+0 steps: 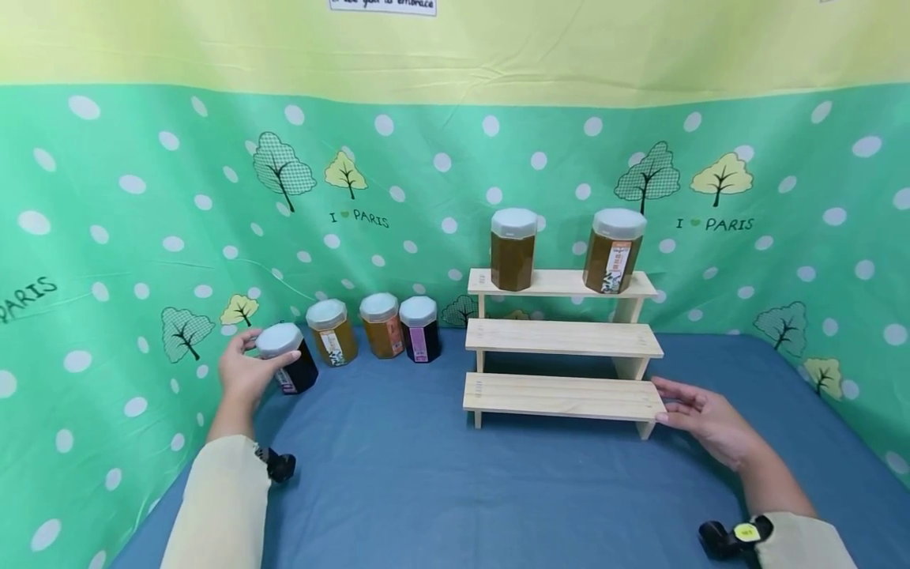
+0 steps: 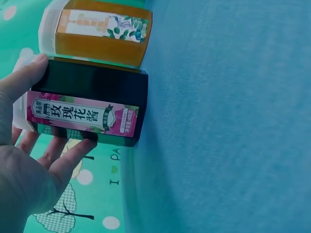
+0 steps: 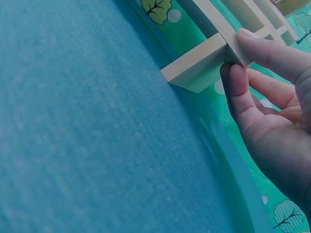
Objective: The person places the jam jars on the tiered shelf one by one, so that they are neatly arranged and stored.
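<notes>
My left hand [image 1: 245, 370] holds a dark jar of rose jam [image 2: 92, 80] near its white lid, thumb on one side and fingers on the other. The jar's pink label faces the left wrist camera, and its base is right at the blue cloth. At the right, my right hand [image 1: 711, 423] pinches the end of the lowest board [image 1: 562, 395] of a three-step wooden rack [image 1: 565, 337]. In the right wrist view the thumb [image 3: 265, 48] lies on the board's top, with fingers beneath its edge.
Beside the held jar stand an amber jar [image 1: 334, 336], an orange-labelled jar [image 1: 384, 328] and a dark jar with a purple label [image 1: 419, 332]. Two brown jars, one left [image 1: 513, 253] and one right [image 1: 614, 253], occupy the top step. A green dotted curtain [image 1: 426, 237] hangs behind.
</notes>
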Available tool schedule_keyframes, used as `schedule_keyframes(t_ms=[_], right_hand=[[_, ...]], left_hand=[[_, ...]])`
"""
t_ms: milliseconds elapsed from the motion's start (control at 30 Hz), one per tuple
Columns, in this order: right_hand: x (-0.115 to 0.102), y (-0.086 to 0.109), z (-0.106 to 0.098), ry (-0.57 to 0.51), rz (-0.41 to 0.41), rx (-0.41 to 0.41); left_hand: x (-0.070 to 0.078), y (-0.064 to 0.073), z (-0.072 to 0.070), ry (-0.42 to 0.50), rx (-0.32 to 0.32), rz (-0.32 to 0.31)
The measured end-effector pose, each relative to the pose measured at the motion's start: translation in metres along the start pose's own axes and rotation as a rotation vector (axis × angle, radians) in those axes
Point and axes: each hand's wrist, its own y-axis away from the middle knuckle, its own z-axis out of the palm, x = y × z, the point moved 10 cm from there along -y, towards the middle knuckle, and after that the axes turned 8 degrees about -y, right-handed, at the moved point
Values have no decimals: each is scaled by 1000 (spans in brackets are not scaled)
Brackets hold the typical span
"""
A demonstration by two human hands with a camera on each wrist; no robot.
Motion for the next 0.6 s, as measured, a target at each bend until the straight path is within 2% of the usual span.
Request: schedule_keyframes(t_ms=[167,600], right_hand=[[1,0,-1,4,-5,4],[0,0,0,-9,-6,4]], left_hand=[[-2,8,0,27,2,-14],[4,25,6,47,2,18]])
